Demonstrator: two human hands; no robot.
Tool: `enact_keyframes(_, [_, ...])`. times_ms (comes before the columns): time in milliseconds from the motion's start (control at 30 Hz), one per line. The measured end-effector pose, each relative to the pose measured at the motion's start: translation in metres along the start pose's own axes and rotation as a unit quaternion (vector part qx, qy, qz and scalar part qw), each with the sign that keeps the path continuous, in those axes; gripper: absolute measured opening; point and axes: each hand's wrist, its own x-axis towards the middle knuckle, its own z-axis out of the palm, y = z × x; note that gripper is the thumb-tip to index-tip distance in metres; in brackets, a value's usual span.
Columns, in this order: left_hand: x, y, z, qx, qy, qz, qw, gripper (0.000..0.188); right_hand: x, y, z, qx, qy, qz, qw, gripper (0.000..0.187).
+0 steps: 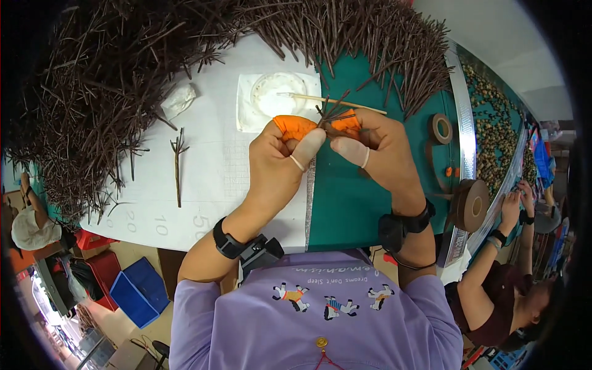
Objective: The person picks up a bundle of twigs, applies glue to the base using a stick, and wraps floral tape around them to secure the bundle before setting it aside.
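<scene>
My left hand [274,161] and my right hand [393,153] meet over the middle of the table, both closed on a brown branched twig [333,113]. Its thin branches point up and away from me. A brown strip, perhaps tape, shows by the fingertips; the twig's lower end is hidden. Orange and whitish finger covers are on fingers and thumbs of both hands. Just beyond my left hand, a round white dish [254,92] holds white paste, and a thin wooden stick [345,103] rests across its rim. One separate twig [177,165] lies left of my left hand.
Large heaps of brown twigs [345,28] cover the table's far and left sides. Two rolls of brown tape, a smaller roll [433,131] and a larger roll [463,203], stand at the right by a metal edge [467,139]. Beyond are small yellowish-brown pieces [493,123] and a co-worker [499,290].
</scene>
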Motion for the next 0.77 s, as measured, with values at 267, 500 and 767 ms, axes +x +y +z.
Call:
enact_keyframes(267, [-0.0051,0.0017,0.0004,-0.098,-0.037,-0.037,0.994,0.016,-0.0009,0.0100,-0.0073,0.002,-0.018,0.020,1.000,0.016])
enact_keyframes(500, [-0.0071,-0.0006,0.0021,-0.120,-0.064,-0.013,0.991,0.021,-0.0026,0.0083,-0.0030,0.015,0.007,-0.002,1.000,0.012])
enact_keyframes(767, [-0.0062,0.0051,0.0007,-0.114,-0.112,-0.008,0.987,0.053,-0.0026,0.0089,-0.0022,0.096,-0.027,0.024,0.995,0.022])
